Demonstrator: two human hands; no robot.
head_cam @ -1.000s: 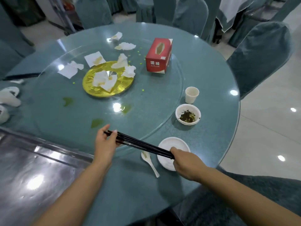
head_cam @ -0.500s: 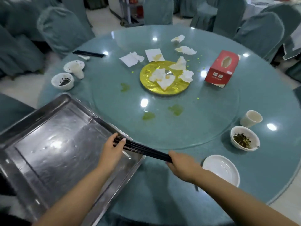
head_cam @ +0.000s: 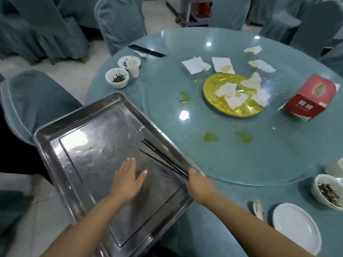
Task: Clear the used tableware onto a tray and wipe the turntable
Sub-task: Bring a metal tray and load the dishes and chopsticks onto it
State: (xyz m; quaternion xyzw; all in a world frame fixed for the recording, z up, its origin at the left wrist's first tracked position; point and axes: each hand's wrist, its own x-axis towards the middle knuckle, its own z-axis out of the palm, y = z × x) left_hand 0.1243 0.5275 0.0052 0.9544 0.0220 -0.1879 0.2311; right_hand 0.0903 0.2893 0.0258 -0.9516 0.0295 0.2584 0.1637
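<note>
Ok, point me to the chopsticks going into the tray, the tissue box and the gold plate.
chopsticks point(head_cam: 163, 160), head view, mid-shaft over the tray.
tissue box point(head_cam: 304, 106), head view, red front face.
gold plate point(head_cam: 210, 89), head view, bare left rim.

One steel tray point(head_cam: 55, 138), one gold plate point(head_cam: 209, 86), one red tissue box point(head_cam: 311, 97), two white bowls point(head_cam: 117, 77) holding dregs, two cups point(head_cam: 133, 67).

Banquet hall: covered chairs point(head_cam: 118, 21), glass turntable point(head_cam: 241, 149).
</note>
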